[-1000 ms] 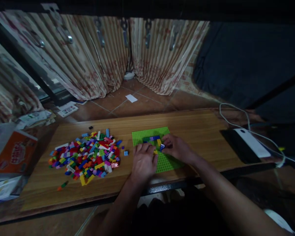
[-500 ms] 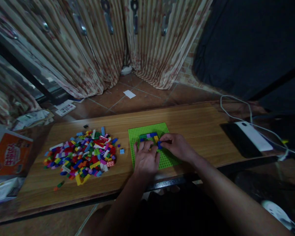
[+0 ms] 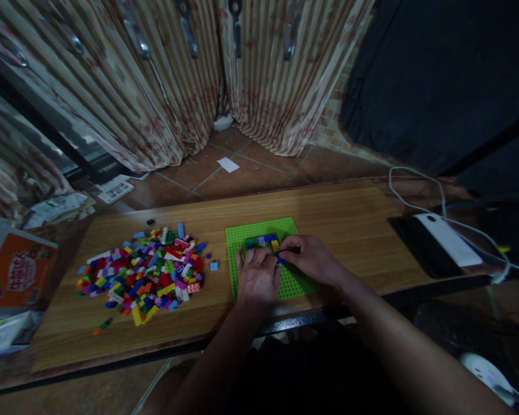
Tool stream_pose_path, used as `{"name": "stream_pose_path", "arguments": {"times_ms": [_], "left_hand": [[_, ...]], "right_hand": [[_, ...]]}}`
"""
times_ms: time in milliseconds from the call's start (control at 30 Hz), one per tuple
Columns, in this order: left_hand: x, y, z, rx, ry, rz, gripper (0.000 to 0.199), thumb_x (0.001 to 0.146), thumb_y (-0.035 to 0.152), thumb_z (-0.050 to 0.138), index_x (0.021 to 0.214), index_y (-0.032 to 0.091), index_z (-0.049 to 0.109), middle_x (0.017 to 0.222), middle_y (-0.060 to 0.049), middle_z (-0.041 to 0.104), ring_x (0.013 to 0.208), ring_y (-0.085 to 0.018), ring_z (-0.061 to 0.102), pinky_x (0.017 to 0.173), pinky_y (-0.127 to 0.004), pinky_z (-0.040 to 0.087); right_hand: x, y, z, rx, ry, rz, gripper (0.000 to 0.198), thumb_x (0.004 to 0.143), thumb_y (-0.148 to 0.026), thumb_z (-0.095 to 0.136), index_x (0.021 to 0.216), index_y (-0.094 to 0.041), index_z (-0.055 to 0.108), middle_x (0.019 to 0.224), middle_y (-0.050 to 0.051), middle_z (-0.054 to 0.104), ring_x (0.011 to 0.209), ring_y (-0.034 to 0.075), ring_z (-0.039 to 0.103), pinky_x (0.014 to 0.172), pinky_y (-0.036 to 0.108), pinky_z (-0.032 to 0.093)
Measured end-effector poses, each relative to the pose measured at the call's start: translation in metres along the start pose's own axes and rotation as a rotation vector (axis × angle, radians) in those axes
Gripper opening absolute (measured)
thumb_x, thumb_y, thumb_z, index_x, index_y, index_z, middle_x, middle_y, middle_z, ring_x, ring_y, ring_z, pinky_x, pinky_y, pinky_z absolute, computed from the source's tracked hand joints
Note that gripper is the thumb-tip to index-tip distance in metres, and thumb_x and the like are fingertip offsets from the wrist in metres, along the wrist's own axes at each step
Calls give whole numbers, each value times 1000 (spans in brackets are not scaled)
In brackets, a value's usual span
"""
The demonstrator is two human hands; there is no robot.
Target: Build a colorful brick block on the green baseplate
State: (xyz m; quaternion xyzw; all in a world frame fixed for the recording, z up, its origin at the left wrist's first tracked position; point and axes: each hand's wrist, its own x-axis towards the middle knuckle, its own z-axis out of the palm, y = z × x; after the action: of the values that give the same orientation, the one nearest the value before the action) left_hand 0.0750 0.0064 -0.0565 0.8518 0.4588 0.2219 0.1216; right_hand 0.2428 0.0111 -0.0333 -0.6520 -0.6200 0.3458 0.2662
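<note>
A small dark blue brick (image 3: 280,259) is pinched by the fingers of the right hand (image 3: 308,259) over the green baseplate (image 3: 296,283), where good handling probably means keeping it square to the studs and pressing straight down, with the other hand bracing the plate. Plain and partly covered by the fingertips, it sits just on the near side of 1 yellow brick (image 3: 275,245), and the bent, slightly parted fingers of the left hand (image 3: 257,282) hide whatever they may grip. Farther left, a multicoloured pile of bricks (image 3: 151,271) lies on the wooden bench (image 3: 341,219).
</note>
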Motion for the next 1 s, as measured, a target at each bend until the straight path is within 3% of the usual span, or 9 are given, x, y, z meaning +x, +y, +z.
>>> {"name": "stream_pose_path", "arguments": {"times_ms": [500,700,1000], "left_hand": [[-6,4,11,-31,85,-10,11,88,23,56,87,19,66,110,-6,70,102,-26,58,105,-59,28],[-6,2,11,-29,87,-42,8,86,24,58,83,20,65,110,-5,70,103,-26,58,105,-59,28],[-4,3,5,-34,93,-64,14,85,27,60,96,23,68,109,-6,70,101,-27,58,103,-58,28]], "right_hand": [[-7,1,5,-27,-4,9,9,79,-19,61,85,-21,68,80,1,72,75,18,65,73,31,46],[-3,2,11,-27,74,68,14,75,-16,65,89,-19,67,78,2,72,72,18,65,71,32,47],[2,3,9,31,93,145,18,70,-20,71,87,-18,67,73,2,71,68,17,65,68,31,48]]}}
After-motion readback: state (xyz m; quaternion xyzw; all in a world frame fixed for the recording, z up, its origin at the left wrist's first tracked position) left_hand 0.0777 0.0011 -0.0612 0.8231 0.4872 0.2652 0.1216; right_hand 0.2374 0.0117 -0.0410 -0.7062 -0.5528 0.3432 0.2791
